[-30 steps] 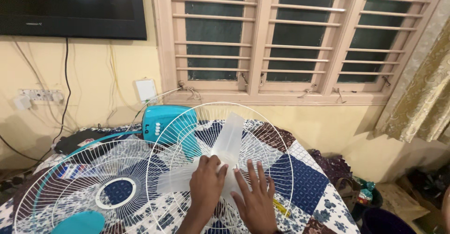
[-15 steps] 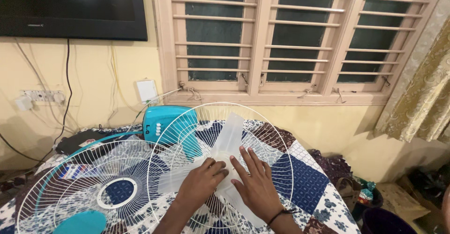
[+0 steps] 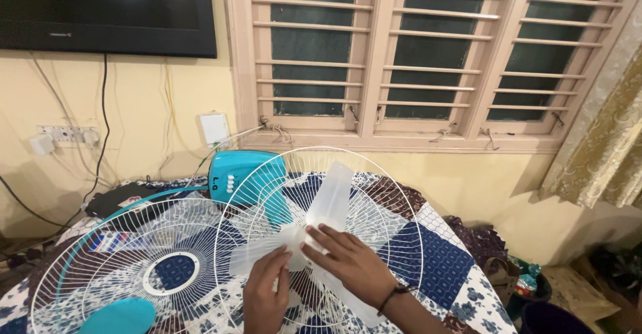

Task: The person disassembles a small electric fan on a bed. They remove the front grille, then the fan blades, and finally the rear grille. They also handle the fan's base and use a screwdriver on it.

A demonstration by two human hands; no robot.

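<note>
Both hands have shifted since the earlier frame: the left hand (image 3: 266, 298) has dropped lower and now sits at bottom centre of the frame, and the right hand (image 3: 348, 260) has turned so that it lies across the hub of the blade (image 3: 329, 203).

Blade: translucent, three-lobed, at lower centre of the frame. It rests inside the rear guard (image 3: 394, 207), a white wire dome. One lobe points up toward the window (image 3: 428, 53); another extends left.

Left grip: fingers together and curled at the blade near the hub, touching the left lobe. Whether they clamp it cannot be told.

Right grip: fingers apart and extended flat on the blade hub, pressing on it, not closed round it. A dark band sits on the wrist.

Front guard (image 3: 107, 267): white wire with a teal rim, lying flat at lower left, overlapping the rear guard's left edge. A teal cap (image 3: 114, 317) sits at its lower edge.

Teal fan base (image 3: 234, 170): behind both guards, left of centre, against the wall.

All parts rest on a bed with a blue and white patchwork cover (image 3: 435, 260). A screen (image 3: 100, 6) hangs at upper left.
</note>
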